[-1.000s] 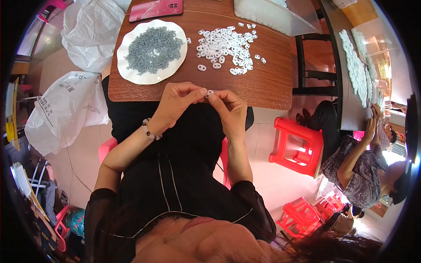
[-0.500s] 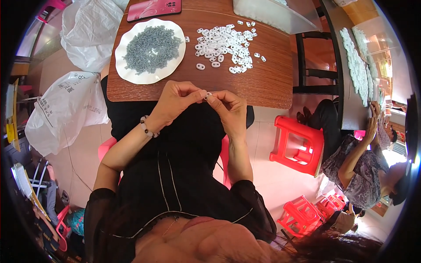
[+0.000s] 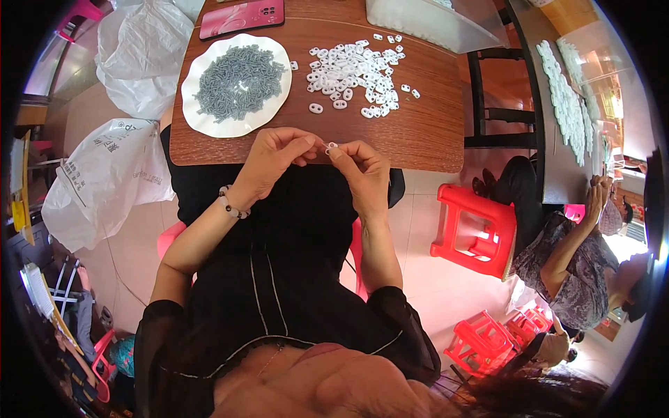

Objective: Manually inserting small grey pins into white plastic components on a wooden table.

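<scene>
Close to the table's front edge, my right hand (image 3: 362, 171) pinches a small white two-holed piece (image 3: 332, 148) between thumb and fingertips. My left hand (image 3: 277, 159) is closed in a pinch just left of it, wearing a bead bracelet. Something tiny may stick out between its fingertips and the white piece, too small to name. Beyond my left hand, a white wavy-rimmed plate (image 3: 196, 120) bears a heap of small grey tubes (image 3: 240, 80). Beyond my right hand, many more white two-holed pieces (image 3: 352, 70) lie loose in a pile on the brown table (image 3: 418, 139).
A pink phone (image 3: 240, 19) lies behind the plate, and a translucent bin (image 3: 432, 28) stands at the far right. White sacks (image 3: 104, 181) are on the left. Red stools (image 3: 477, 230) and another person (image 3: 568, 272) seated at a second table (image 3: 550, 174) are on the right.
My left fingertips have drawn slightly left, away from the white piece, which shows more plainly now. My right hand has barely moved.
</scene>
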{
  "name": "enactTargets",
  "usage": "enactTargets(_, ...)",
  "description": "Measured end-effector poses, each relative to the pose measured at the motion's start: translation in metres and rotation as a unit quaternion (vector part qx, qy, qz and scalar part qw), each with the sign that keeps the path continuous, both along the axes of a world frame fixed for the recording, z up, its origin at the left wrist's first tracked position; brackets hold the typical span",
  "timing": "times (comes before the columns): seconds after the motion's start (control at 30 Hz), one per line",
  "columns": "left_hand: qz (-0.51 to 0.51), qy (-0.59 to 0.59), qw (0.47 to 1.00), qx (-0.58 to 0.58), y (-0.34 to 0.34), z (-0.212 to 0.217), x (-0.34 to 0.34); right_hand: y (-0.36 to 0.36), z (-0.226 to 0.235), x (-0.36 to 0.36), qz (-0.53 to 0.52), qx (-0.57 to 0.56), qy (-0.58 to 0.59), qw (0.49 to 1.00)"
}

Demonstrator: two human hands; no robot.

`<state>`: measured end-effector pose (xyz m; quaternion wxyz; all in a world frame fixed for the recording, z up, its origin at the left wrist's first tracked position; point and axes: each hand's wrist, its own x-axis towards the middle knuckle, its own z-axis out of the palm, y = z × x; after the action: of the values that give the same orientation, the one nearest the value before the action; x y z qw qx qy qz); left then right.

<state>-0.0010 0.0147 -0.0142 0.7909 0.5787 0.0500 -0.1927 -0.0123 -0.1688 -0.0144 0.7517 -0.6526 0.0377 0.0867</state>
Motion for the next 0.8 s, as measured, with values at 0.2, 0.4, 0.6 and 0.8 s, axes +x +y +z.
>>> enactTargets(0.2,0.013,-0.085,0.991,0.104,0.001,0.003,0.015,0.000,-0.006,0.006,-0.040,0.042,-0.018,0.998)
enactTargets(0.4,0.016,-0.320,0.865,0.387,-0.014,0.025,0.057,-0.009,-0.009,0.015,-0.137,0.067,-0.067,0.986)
enactTargets(0.6,-0.036,-0.422,0.755,0.501,-0.032,0.002,0.078,-0.012,-0.014,0.015,-0.170,0.066,-0.101,0.978)
enactTargets(0.8,-0.063,-0.463,0.688,0.555,-0.036,-0.012,0.086,-0.010,-0.013,0.016,-0.166,0.062,-0.102,0.979)
